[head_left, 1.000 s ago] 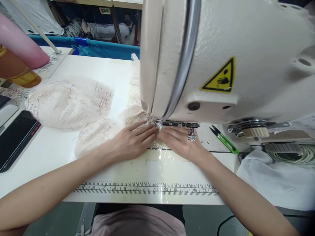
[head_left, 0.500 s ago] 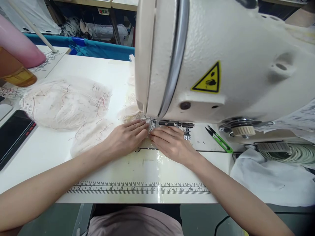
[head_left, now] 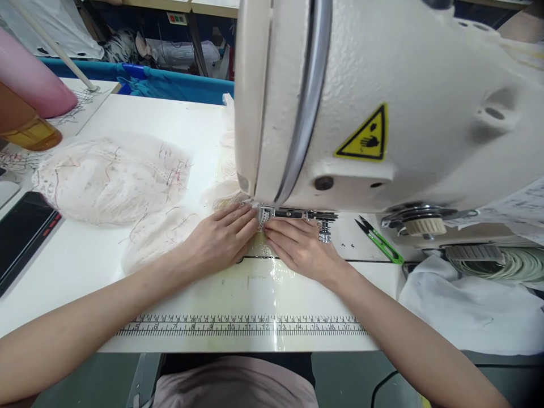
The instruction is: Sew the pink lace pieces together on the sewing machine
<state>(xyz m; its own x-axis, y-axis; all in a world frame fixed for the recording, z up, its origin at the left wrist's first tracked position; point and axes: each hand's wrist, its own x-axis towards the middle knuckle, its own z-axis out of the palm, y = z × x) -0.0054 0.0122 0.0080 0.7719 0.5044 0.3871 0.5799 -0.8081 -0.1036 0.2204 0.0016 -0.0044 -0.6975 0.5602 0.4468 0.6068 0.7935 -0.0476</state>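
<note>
Bright, even light falls from overhead, so the white laminate table [head_left: 178,119] reads almost washed out toward ten o'clock. The cream enamel sewing machine head [head_left: 382,96] throws a soft shadow beneath itself at the centre. Glare streaks the glossy clear plastic sheet [head_left: 255,283] toward six o'clock, above the printed black ruler strip [head_left: 242,327]. Wide-angle distortion bows the table edges and swells the machine at one o'clock. Corners at five and seven o'clock darken and soften; the centre stays sharp.
</note>
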